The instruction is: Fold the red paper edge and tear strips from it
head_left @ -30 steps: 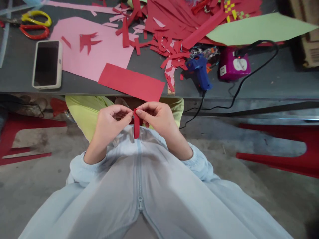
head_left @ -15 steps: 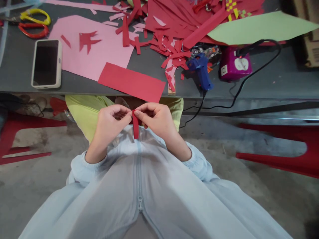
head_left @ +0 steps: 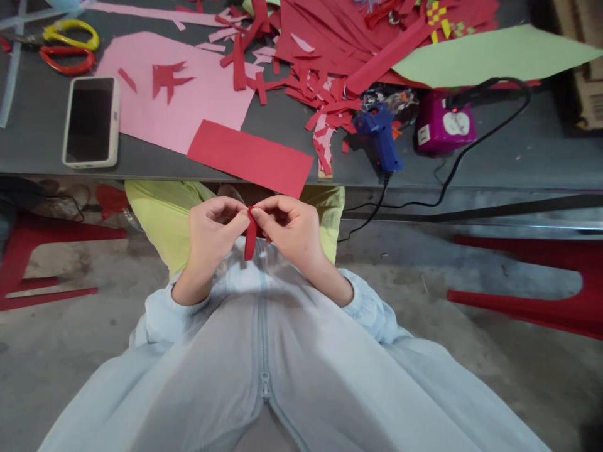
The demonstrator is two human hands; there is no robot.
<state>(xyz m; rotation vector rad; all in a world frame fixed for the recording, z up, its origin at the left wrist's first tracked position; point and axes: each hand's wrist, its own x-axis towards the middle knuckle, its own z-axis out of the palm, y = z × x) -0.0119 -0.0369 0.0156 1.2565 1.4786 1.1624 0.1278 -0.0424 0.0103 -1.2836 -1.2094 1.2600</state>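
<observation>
A narrow red paper strip hangs down between my hands, just in front of the jacket zipper. My left hand pinches it near its top from the left, thumb against fingertips. From the right, my right hand pinches the same upper part, thumb on the near face. The fingertips of both hands almost meet, and they hide how the strip is folded there. Beyond the hands, a red paper rectangle lies on the table with one corner over its front edge.
Pink paper, a phone and scissors lie on the left of the dark table. Red scraps, a blue glue gun, a purple box and green paper lie centre and right. A black cord trails off the edge.
Both hands have drawn slightly closer together, still pinching the strip. Its lower end has swung a little to the left and now hangs tilted.
</observation>
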